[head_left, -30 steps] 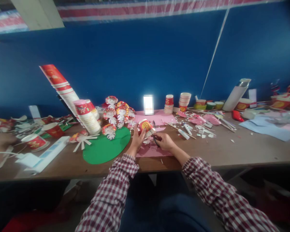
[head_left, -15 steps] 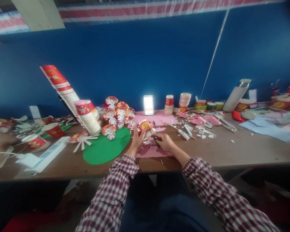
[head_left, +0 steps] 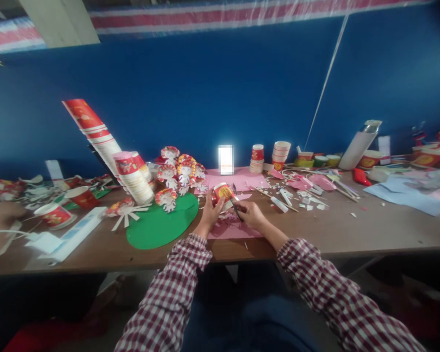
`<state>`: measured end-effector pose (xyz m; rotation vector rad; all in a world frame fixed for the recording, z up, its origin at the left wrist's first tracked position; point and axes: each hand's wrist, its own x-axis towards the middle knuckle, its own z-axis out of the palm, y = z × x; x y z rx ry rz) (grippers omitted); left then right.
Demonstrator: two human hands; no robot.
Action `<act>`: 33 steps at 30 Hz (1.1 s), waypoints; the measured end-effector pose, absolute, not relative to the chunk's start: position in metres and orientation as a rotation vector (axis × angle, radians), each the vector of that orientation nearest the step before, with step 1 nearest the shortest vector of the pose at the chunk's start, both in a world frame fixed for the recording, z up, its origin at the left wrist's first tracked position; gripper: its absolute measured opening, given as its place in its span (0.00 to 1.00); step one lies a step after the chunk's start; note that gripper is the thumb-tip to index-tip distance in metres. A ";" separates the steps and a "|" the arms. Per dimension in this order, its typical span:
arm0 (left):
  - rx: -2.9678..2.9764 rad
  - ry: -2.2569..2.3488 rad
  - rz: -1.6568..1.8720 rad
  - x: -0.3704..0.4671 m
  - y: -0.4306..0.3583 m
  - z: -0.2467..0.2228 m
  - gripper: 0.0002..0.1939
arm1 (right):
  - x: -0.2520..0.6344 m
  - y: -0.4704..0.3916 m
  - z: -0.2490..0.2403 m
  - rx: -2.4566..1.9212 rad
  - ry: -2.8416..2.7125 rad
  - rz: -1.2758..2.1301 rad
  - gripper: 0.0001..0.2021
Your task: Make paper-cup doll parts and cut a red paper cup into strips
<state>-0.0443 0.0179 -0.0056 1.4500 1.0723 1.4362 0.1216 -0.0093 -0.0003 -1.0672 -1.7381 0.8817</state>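
One long brown table [head_left: 333,232], bearing, from left to right as I see it: a red cup [head_left: 82,197]; a white power strip [head_left: 81,233]; a green oval sheet [head_left: 157,230]; a pink sheet [head_left: 238,233] near the front edge; two short cup stacks [head_left: 280,155] toward the back; scattered paper scraps [head_left: 310,201]; a white bottle [head_left: 356,148]; blue paper [head_left: 401,194], loosely overlapped.

Room at the near right; crowded left and far

Right of the right hand [head_left: 252,215], bare near bench [head_left: 337,227] leaves passage. Leaning cup stack [head_left: 100,139] and low power strip [head_left: 77,232] obstruct the left; paper scraps [head_left: 306,200] and the tilted bottle [head_left: 356,148] obstruct the far right.
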 end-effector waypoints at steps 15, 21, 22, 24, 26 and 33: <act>1.495 1.093 1.425 -0.044 0.016 -0.005 0.34 | 0.120 -0.007 -0.004 -0.920 -1.620 1.100 0.18; 1.541 1.160 1.419 -0.044 0.019 -0.007 0.36 | 0.121 -0.009 -0.003 -1.025 -1.671 0.987 0.18; 1.542 1.162 1.420 -0.044 0.018 -0.007 0.36 | 0.122 -0.009 -0.004 -1.048 -1.674 0.964 0.18; 1.550 1.164 1.422 -0.044 0.017 -0.006 0.36 | 0.122 -0.009 -0.005 -1.071 -1.674 0.933 0.18; 1.555 1.158 1.423 -0.045 0.016 -0.005 0.35 | 0.122 -0.009 -0.006 -1.073 -1.675 0.911 0.18; 1.337 1.034 1.550 -0.043 0.019 -0.008 0.33 | 0.123 -0.012 0.000 -1.119 -1.808 0.848 0.17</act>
